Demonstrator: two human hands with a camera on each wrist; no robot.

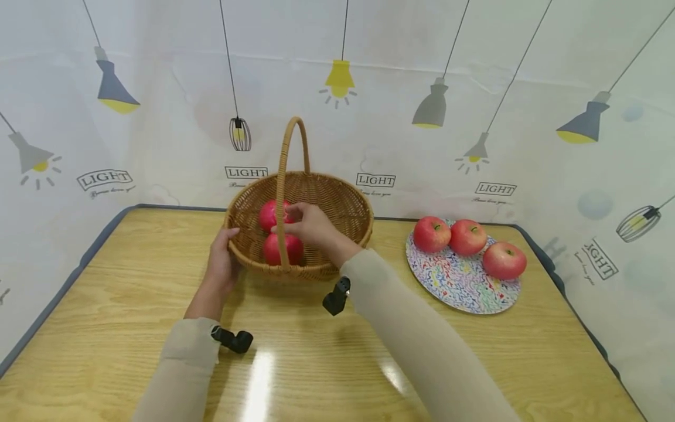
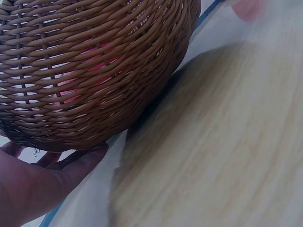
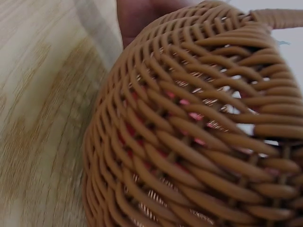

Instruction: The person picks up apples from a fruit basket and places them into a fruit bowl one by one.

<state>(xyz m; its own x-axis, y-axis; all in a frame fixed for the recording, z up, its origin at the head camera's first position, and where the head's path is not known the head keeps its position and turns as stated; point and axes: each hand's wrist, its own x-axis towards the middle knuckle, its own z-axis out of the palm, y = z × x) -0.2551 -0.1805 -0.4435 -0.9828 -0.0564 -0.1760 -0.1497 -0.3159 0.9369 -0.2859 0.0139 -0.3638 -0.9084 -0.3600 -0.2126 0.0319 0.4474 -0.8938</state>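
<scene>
A brown wicker basket (image 1: pixel 343 193) with a tall arched handle stands at the back of the table and tips towards me. My left hand (image 1: pixel 221 264) holds its left side, thumb at the rim; in the left wrist view the fingers lie against the outside, low down. Inside sit two deep pinkish-red round fruits, the farther one (image 1: pixel 267 215) resembling a pomegranate, the nearer one (image 1: pixel 279 251) just in front. Reaching over the rim, my right hand (image 1: pixel 313 227) has curled fingers and thumb at the farther fruit's right side, beside the handle. The handle partly covers this contact.
To the right lies a round plate (image 1: pixel 464 293) with a multicoloured squiggle pattern. Three red apples (image 1: pixel 468 237) rest along its back and right edge. Behind the table hangs a white sheet (image 1: pixel 390 117) printed with lamps, close to the basket.
</scene>
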